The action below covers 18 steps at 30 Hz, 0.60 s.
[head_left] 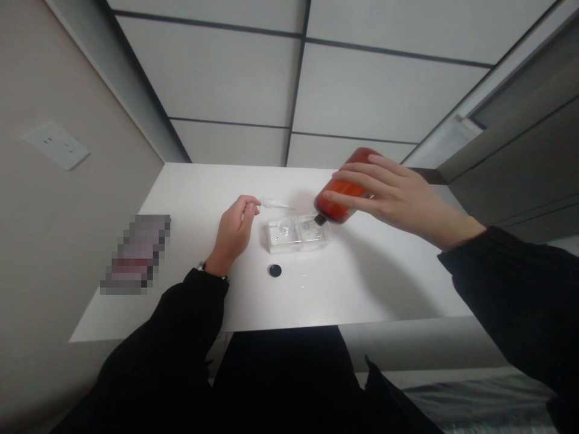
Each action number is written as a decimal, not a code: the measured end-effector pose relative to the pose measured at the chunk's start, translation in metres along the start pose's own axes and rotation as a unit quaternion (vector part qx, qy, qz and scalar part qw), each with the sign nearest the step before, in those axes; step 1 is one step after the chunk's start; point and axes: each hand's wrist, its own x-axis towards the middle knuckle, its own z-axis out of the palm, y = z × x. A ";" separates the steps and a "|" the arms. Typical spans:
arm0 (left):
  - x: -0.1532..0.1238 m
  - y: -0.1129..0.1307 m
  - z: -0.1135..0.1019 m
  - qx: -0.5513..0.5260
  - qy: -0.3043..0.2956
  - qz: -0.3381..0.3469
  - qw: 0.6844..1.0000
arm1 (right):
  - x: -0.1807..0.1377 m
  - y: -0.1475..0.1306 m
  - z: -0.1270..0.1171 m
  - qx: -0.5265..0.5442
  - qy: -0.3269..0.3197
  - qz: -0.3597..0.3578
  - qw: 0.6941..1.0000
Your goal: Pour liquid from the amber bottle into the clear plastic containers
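Observation:
My right hand (380, 187) is wrapped round an amber bottle (339, 202) with an orange-red body. The bottle is tilted, its dark neck pointing down and left over the right compartment of a clear two-part plastic box (284, 246). Whether liquid leaves the neck, I cannot make out. Left of the box, my left hand (236, 226) has its fingers curled together. Just past its fingertips lies a clear slender plastic piece (275, 204) with a tapered end; whether the fingers touch it is unclear. A round black cap (275, 270) rests on the table in front of the box.
The white table (316, 301) stands against a pale panelled surface with dark strips. A blurred-out flat object (138, 253) lies near the table's left edge. On the left wall is a power socket (56, 144). A grey cabinet (534, 150) is at the right.

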 end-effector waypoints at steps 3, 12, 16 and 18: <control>0.000 0.001 -0.001 -0.004 -0.002 -0.002 1.000 | 0.001 0.001 -0.001 -0.011 0.000 -0.008 1.000; -0.001 0.001 -0.001 -0.008 -0.001 -0.003 1.000 | 0.006 -0.002 -0.010 -0.018 -0.021 -0.017 0.999; -0.001 0.001 -0.001 -0.006 -0.001 -0.004 1.000 | 0.008 -0.006 -0.015 0.000 -0.042 -0.003 0.999; -0.001 0.001 -0.001 -0.007 -0.001 -0.003 1.000 | 0.010 -0.009 -0.017 0.011 -0.044 0.001 0.999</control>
